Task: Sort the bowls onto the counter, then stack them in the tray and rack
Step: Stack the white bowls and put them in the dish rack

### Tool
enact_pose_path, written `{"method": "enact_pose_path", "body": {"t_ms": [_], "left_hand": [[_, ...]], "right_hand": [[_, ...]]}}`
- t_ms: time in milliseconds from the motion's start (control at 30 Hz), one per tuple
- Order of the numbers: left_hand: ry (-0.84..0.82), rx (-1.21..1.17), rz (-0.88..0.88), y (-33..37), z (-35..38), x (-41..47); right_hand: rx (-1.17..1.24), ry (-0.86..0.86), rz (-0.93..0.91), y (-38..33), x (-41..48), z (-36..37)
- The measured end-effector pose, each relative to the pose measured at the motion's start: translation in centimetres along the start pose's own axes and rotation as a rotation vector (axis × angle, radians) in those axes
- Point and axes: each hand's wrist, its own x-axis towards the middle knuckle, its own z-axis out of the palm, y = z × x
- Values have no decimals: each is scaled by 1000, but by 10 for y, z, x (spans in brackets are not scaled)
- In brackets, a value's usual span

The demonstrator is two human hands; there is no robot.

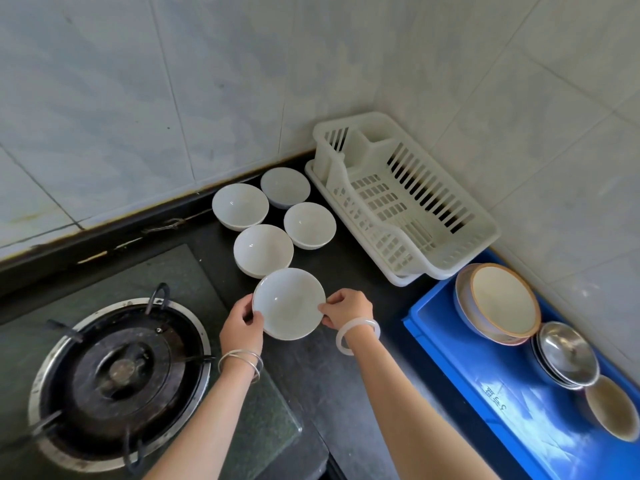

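Both hands pinch one white bowl (289,303) by its rim: the left hand (241,323) has thumb and fingers closed on the left edge, the right hand (348,308) closed on the right edge. That bowl sits upright, tilted slightly toward the camera, low over the dark counter (332,368); whether its base touches the counter cannot be told.

Tiled walls (138,98) meet in a corner behind everything. At lower left lies the stove (117,379), a round burner with black pan supports set in a glass top. At right a blue tray (485,368) lies along the wall. In it, from far to near, lean a tan-rimmed bowl (502,303) nested in another dish, then a steel bowl (566,355) atop others, then a brown bowl (611,407) at the edge of view.

Behind the tray, in the corner, stands the white rack (405,199) on its drip pan, with nothing in its slots.

Left of the rack four more white bowls rest upright on the counter in a cluster: the back bowl (284,186) nearest the wall, the left bowl (240,206) beside it, the right bowl (309,225) just beside the rack, and the front bowl (263,249), which seems stacked on another and lies just behind the held one.

Silver bangles (240,363) circle the left wrist; a white bangle (356,336) circles the right.
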Motion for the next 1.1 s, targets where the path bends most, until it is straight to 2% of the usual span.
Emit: {"method": "enact_pose_path", "body": {"t_ms": [67, 167, 233, 467, 600, 800, 967, 1100], "left_hand": [[-25, -73, -72, 1, 0, 1], [-50, -153, -164, 2, 1, 2], [-53, -166, -191, 3, 2, 2], [-53, -137, -143, 24, 8, -3], [-148, -120, -19, 69, 30, -2], [-286, -116, 97, 154, 97, 18], [-403, -104, 109, 209, 164, 51], [-440, -87, 76, 226, 213, 87]], "right_hand": [[31, -58, 21, 4, 3, 1], [238, -286, 58, 12, 6, 3], [310, -377, 46, 14, 6, 4], [301, -400, -43, 15, 8, -18], [390, -345, -145, 0, 13, -60], [482, -147, -263, -44, 40, -133], [523, -53, -270, -79, 87, -182], [558, -9, -237, -103, 139, -199]]}}
